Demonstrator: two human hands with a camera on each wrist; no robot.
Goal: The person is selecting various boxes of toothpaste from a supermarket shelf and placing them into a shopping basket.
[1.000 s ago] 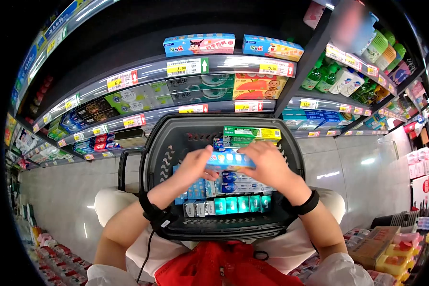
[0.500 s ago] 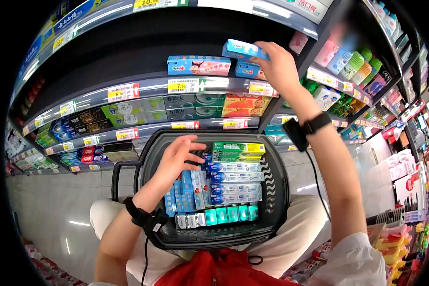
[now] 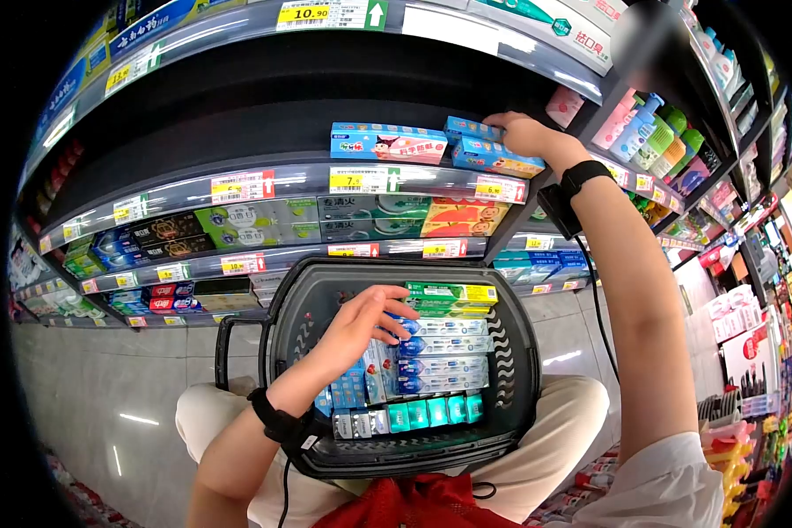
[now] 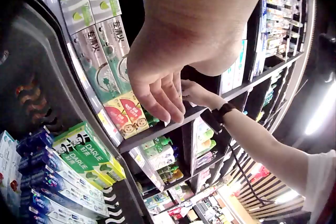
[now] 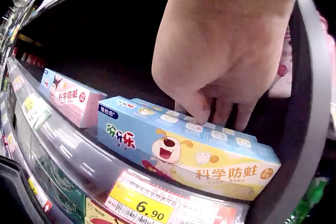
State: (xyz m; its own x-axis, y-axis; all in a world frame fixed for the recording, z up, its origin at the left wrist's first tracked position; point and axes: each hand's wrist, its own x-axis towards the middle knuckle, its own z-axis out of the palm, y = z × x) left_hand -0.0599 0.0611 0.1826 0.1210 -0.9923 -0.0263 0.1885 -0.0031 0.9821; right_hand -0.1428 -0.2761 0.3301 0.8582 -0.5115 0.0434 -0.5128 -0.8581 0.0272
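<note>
My right hand reaches onto the shelf and grips a blue toothpaste box with its fingertips. That box lies behind a blue-and-yellow toothpaste box with a cartoon dog, in the right wrist view. To their left is a pink-and-blue toothpaste box. My left hand hovers over the black shopping basket, fingers loosely bent and holding nothing. Below it are rows of blue-and-white toothpaste boxes, green Darlie boxes and teal boxes.
A price rail runs along the shelf's front edge. Lower shelves hold more toothpaste cartons. Bottles stand on the racks at the right, past a dark upright divider. The basket sits between the person's knees; a cable hangs from the right wrist.
My right hand carried a blue toothpaste box from over the basket up to the shelf, then lowered it behind the front box. The left hand let go of it and stayed above the basket.
</note>
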